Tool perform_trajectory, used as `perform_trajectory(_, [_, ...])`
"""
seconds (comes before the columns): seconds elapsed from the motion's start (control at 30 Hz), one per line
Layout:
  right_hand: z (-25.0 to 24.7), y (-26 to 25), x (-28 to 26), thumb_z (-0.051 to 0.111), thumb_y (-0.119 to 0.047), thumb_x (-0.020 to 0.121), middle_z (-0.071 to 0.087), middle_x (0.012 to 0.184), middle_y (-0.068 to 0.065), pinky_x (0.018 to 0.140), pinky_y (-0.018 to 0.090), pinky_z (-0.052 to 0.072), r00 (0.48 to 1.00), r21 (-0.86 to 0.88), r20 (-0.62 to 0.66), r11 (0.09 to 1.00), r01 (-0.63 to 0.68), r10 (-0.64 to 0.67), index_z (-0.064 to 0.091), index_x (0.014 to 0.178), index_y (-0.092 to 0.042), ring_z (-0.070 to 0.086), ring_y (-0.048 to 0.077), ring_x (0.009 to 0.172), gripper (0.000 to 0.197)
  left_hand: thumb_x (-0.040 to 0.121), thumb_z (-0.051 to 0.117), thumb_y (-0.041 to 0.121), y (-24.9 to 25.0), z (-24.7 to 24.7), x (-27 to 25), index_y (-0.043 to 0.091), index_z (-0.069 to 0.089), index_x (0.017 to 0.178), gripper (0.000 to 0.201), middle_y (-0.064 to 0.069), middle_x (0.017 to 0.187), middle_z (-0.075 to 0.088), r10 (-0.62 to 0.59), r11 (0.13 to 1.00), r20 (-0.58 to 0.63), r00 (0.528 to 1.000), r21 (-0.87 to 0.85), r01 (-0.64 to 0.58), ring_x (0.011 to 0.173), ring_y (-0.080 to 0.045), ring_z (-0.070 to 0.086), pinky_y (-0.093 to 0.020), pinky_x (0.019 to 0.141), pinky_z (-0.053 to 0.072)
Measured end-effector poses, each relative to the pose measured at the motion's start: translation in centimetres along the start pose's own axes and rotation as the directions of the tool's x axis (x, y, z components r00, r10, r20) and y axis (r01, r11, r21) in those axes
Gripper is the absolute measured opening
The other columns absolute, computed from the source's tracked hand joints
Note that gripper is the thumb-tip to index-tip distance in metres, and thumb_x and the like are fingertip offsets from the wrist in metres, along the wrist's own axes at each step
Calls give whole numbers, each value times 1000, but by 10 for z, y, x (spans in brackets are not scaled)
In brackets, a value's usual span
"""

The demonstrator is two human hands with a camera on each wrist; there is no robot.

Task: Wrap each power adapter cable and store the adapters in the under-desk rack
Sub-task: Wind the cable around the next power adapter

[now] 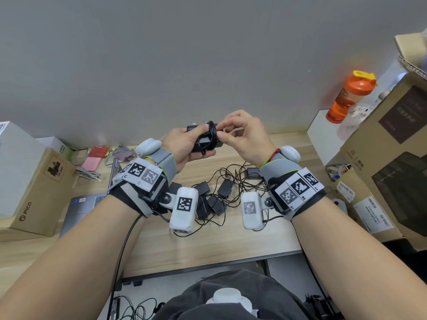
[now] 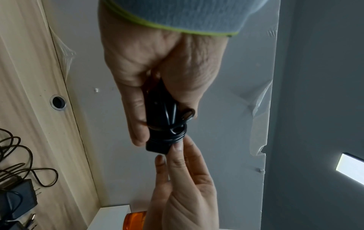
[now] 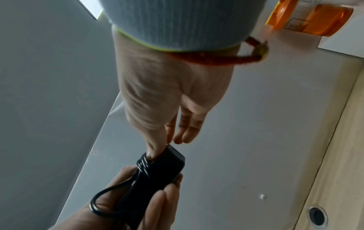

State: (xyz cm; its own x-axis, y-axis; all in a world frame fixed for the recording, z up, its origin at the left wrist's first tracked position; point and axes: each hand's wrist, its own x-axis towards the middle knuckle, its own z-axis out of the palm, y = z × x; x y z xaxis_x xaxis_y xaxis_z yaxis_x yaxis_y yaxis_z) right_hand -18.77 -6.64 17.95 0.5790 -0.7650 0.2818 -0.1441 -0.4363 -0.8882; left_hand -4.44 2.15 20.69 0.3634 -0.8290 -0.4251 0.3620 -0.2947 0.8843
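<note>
item: black adapter (image 1: 203, 140), frame centre, above the desk (image 1: 254, 239) | your left hand (image 1: 184, 146): curled around its body | your right hand (image 1: 245, 135): thumb and forefinger pinching the wound cable (image 1: 212, 132) | lower centre: unwrapped adapters (image 1: 215, 199) tangled on desk

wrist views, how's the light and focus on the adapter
Left wrist: adapter backlit, near-black, coils just readable, ceiling light blown out. Right wrist: right hand soft and pale, adapter dark. Head: evenly lit, edges bowed.
</note>
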Motion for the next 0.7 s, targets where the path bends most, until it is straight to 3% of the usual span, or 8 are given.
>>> perform_trajectory(0.13, [-2, -2, 2, 76, -6, 80, 57, 89, -10, 75, 25, 53, 1000, -100, 21, 995, 11, -9, 70, 80, -19, 60, 10, 75, 14, 92, 67, 22, -3, -1, 0, -7, 59, 120, 42, -24, 114, 68, -2, 1000, -7, 1000, 30, 2, 92, -34, 73, -32, 63, 60])
perform_trajectory(0.2, [-5, -5, 3, 76, -7, 81, 62, 90, -7, 80, 28, 53, 999, -170, 26, 985, 40, -37, 69, 80, -16, 62, 12, 80, 11, 91, 67, 23, -3, -1, -1, -7, 59, 120, 43, -23, 115, 68, -3, 1000, 7, 1000, 23, 3, 93, -34, 72, -32, 65, 60])
perform_trajectory(0.3, [-16, -2, 5, 74, -11, 83, 68, 91, -3, 86, 37, 54, 1000, -215, 16, 976, 26, -23, 63, 75, -24, 67, 18, 85, 19, 92, 66, 29, -1, -5, -3, -7, 60, 121, 46, -22, 116, 68, -8, 999, 83, 997, 34, 5, 95, -31, 72, -34, 71, 61])
perform_trajectory(0.4, [-25, 4, 4, 66, -5, 90, 71, 93, 4, 87, 43, 58, 997, -21, 3, 996, -82, 82, 62, 81, -19, 73, 20, 85, 17, 94, 61, 33, 5, -11, -7, -5, 61, 122, 47, -20, 108, 71, -8, 998, 147, 989, 62, -1, 83, -30, 72, -33, 77, 61])
perform_trajectory(0.47, [-29, 5, 4, 59, -2, 95, 71, 94, 13, 85, 40, 59, 990, 124, -18, 983, -133, 136, 60, 90, -10, 74, 17, 79, 9, 94, 61, 32, 8, -11, -10, -5, 61, 121, 46, -21, 105, 70, -10, 995, 172, 985, 97, -6, 78, -29, 72, -30, 73, 61])
perform_trajectory(0.53, [-29, 3, 4, 53, 1, 97, 68, 100, 19, 81, 37, 60, 988, 248, -38, 959, -136, 150, 55, 92, -8, 74, 18, 78, 11, 94, 62, 30, 8, -8, -13, -5, 61, 121, 45, -22, 107, 69, -18, 990, 193, 981, 138, -9, 77, -28, 71, -30, 70, 61])
perform_trajectory(0.6, [-27, -2, 4, 48, 1, 100, 66, 105, 19, 78, 34, 60, 987, 340, -12, 929, -148, 162, 50, 93, -9, 73, 21, 79, 12, 94, 62, 28, 7, -4, -15, -7, 59, 122, 45, -21, 106, 68, -27, 986, 207, 978, 164, -8, 75, -26, 72, -28, 67, 60])
perform_trajectory(0.7, [-22, -7, 0, 48, -5, 101, 66, 96, 17, 72, 35, 60, 976, 474, 79, 854, -214, 201, 46, 95, -11, 70, 20, 72, 9, 94, 62, 27, 3, -1, -15, -9, 59, 122, 46, -22, 105, 69, -25, 986, 203, 979, 169, -9, 75, -27, 72, -28, 65, 60])
